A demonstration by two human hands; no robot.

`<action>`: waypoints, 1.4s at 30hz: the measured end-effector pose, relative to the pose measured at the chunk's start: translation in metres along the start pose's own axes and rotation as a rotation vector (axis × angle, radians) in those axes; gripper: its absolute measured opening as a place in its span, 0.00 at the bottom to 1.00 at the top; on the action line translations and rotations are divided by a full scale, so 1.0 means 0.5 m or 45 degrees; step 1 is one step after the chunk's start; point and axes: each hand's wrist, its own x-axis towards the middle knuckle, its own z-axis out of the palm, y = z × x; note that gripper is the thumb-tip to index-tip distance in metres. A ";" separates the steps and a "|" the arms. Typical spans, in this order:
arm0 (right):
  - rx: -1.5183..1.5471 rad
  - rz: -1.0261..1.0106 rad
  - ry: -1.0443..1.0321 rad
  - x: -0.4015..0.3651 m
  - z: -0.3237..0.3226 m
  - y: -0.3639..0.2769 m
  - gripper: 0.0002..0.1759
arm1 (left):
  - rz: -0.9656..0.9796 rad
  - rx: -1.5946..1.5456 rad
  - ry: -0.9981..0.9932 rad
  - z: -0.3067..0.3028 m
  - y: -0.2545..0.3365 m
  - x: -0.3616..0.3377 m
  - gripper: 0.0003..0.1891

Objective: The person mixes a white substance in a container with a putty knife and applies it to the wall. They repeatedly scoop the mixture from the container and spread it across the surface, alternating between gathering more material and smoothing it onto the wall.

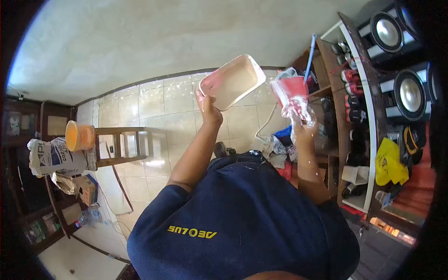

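Note:
My left hand (210,111) grips the near left corner of a white rectangular tray (257,75), its thumb over the rim. The tray is tilted, with a pale coating and a pinkish smear inside. In my right hand (303,125) is a wide red scraper (290,87), its lower part smeared with wet white paste. That paste also coats the fingers and spots the forearm. Tray and scraper are held apart, side by side, in front of the wall's foot. The exact grip on the scraper is partly hidden by the paste and fingers.
Ahead rises a patchy grey-white wall (177,37) above a splattered tiled floor (177,123). Left is a wooden ladder-like stand (128,130) with an orange bucket (79,135) and a white sack (58,156). Right are a shoe shelf (368,154), a blue pole (310,58) and speakers (410,95).

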 end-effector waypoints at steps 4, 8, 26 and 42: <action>-0.646 -0.948 -0.251 -0.013 0.004 -0.090 0.07 | -0.044 -0.003 -0.094 0.074 -0.040 -0.072 0.29; -0.849 -1.046 -0.429 -0.126 -0.084 -0.023 0.12 | -0.150 -0.103 -0.240 0.078 -0.125 -0.120 0.25; -1.466 0.192 -0.522 -0.150 -0.499 -0.158 0.16 | -0.324 0.282 -0.429 0.183 -0.175 -0.503 0.33; -0.807 0.817 -0.955 -0.226 -0.359 0.083 0.16 | -0.142 0.598 -0.379 0.067 -0.161 -0.576 0.34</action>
